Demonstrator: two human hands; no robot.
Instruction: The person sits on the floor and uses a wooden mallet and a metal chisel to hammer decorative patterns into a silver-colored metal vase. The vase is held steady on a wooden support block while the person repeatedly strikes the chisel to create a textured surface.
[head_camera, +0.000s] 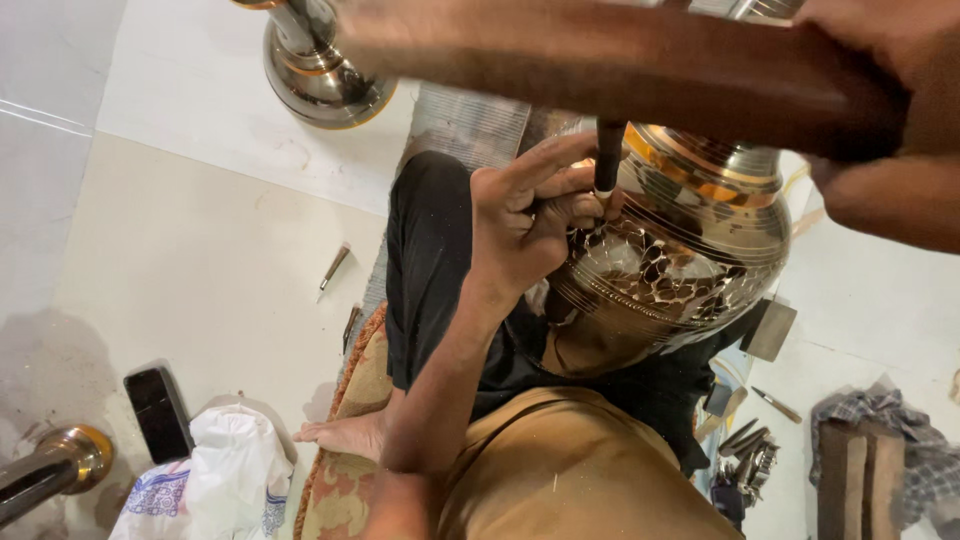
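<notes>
A large brass vase (690, 250) with dark bands and an engraved patchwork pattern lies tilted across my lap. My left hand (530, 225) rests on its body and pinches a slim dark chisel (607, 160) whose tip touches the engraved area. My right hand (885, 110), at the upper right, grips a long brown wooden mallet (600, 60) that is held level above the chisel's top. The mallet is blurred.
Another brass vase (320, 70) stands at the top left. A small chisel (333, 268) and a black phone (158, 410) lie on the pale floor at the left, near a white cloth bag (220, 470). Several metal tools (745, 460) and wooden blocks (860, 470) sit at the lower right.
</notes>
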